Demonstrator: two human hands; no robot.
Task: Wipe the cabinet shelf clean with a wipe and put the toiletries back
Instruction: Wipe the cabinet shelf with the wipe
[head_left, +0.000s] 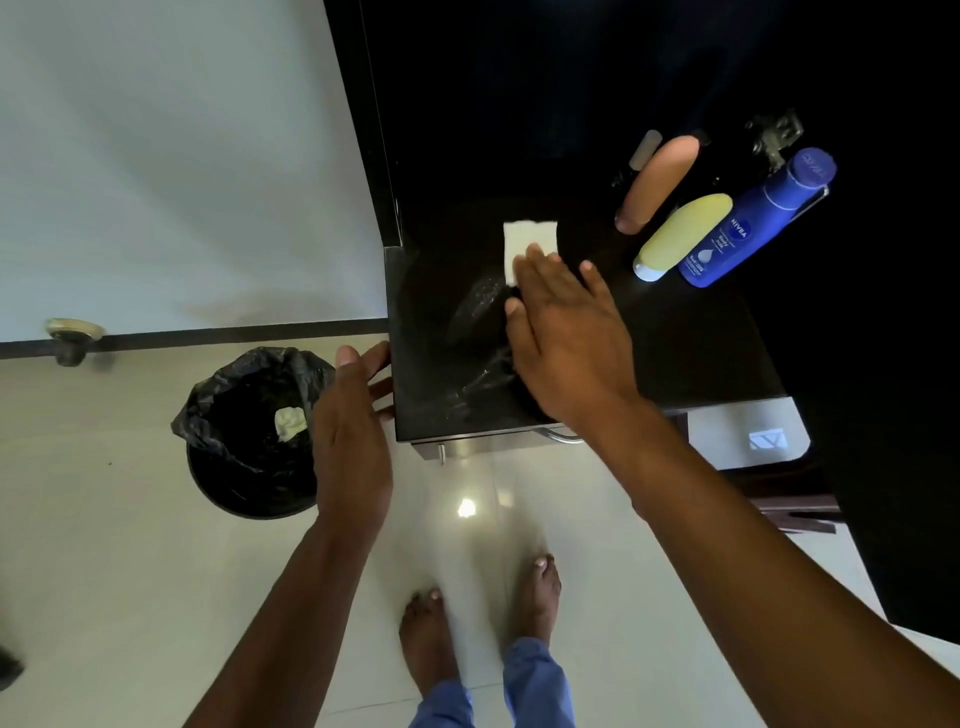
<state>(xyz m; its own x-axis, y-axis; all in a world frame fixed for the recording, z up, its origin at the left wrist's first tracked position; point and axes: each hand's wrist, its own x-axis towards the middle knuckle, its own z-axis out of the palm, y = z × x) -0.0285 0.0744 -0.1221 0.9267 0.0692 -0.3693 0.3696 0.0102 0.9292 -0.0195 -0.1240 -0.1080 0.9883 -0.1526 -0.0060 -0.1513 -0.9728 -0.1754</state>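
Right hand (566, 332): fingers (535, 270) flat and spread, pressing the white wipe (527, 241) onto the dark wet shelf (675, 353), presumably mid-wipe. Left hand (353, 431): fingers straight, holding nothing, touching the shelf's 9 o'clock edge, likely bracing. At 2 o'clock of the wipe, three toiletries: blue Nivea bottle (753, 223), yellow bottle (683, 234), peach bottle (657, 182), seemingly moved aside.

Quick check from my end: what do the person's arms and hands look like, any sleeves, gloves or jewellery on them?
Both arms are bare along all that shows, with no sleeves in view. The left hand and right hand wear no gloves, and no rings, watch or bracelets show on the fingers or wrists. The only clothing visible is blue trousers above bare feet.
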